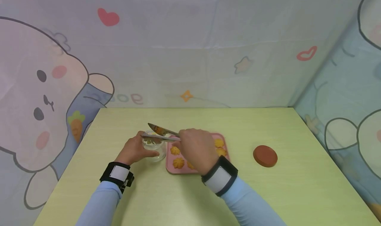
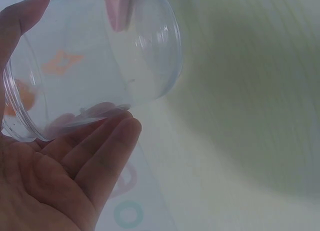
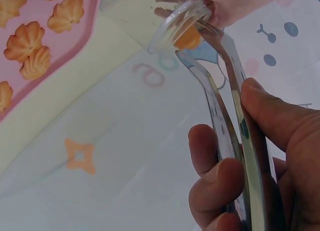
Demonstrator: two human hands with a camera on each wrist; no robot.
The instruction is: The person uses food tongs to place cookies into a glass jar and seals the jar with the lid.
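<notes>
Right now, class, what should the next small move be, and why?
Probably ease the metal tongs open so the cookie can drop: the right wrist view shows it between the tong tips at the mouth of the clear jar, which the left hand holds while the right hand grips the tongs.

Soft light; blurred shadows [image 1: 205,199] on table [image 1: 312,193]; left wrist view hazy.
</notes>
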